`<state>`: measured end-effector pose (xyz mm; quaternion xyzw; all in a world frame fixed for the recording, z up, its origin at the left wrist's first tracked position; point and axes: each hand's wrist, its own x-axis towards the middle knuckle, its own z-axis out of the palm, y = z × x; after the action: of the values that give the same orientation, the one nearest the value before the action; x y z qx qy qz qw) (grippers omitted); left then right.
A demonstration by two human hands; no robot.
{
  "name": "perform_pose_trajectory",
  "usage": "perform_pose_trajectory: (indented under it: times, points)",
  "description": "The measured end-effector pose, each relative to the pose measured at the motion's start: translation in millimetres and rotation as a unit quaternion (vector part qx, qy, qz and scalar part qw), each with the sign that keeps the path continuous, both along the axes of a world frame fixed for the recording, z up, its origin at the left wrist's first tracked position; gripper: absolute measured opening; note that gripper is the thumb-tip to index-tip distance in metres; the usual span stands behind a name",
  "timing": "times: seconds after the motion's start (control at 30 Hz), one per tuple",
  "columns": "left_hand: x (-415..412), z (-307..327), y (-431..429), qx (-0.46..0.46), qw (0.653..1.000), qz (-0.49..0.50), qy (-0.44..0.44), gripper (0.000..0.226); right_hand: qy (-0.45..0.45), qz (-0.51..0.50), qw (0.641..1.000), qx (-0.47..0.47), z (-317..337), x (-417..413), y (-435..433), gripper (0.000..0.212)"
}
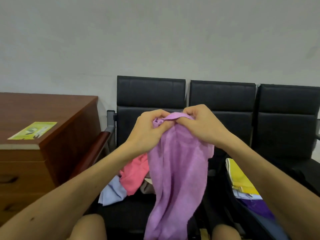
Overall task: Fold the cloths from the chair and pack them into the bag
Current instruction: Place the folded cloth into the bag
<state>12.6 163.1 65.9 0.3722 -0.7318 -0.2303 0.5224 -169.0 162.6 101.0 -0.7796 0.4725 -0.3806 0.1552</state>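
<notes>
Lilac terry cloth (176,170): hangs in a long drape below the fingers, over the seat.
Left hand (149,129): fingers and thumb clamped on the bunched top edge.
Right hand (204,127): pinches the same edge, just beside the left fingers.
Risk: with the edge bunched, the corners may be missed and the fold come out skewed; the hanging tail could drag loose cloths.
Held cloths: one.
Loose cloths, below the left fingers: three, a coral-pink cloth (135,172), a pale blue cloth (112,193) and a beige cloth (147,187).
Dark fabric bag (263,224), below the right fingers: one, with at least two cloths inside.
Black padded chair backs (150,90), behind the fingers: three.
</notes>
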Motion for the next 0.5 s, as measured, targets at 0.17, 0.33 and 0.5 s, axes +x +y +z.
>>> perform_pose_trajectory:
  times: [0.17, 0.33, 0.5]
  points:
    - [26.3, -15.7, 4.3, 0.044, 0.999, 0.005, -0.011, 0.019, 0.076, 0.041, 0.992, 0.096, -48.9, -29.9, -0.9, 0.021]
    - [62.3, -69.3, 4.8, 0.117, 0.993, 0.018, -0.011, 0.015, 0.083, -0.015, 0.982, 0.167, -111.7, -84.5, -2.6, 0.015]
    - [90.2, -158.4, 2.3, 0.192, 0.959, 0.057, -0.202, 0.021, -0.165, -0.008, 0.969, 0.185, -147.0, -86.4, 26.8, 0.020]
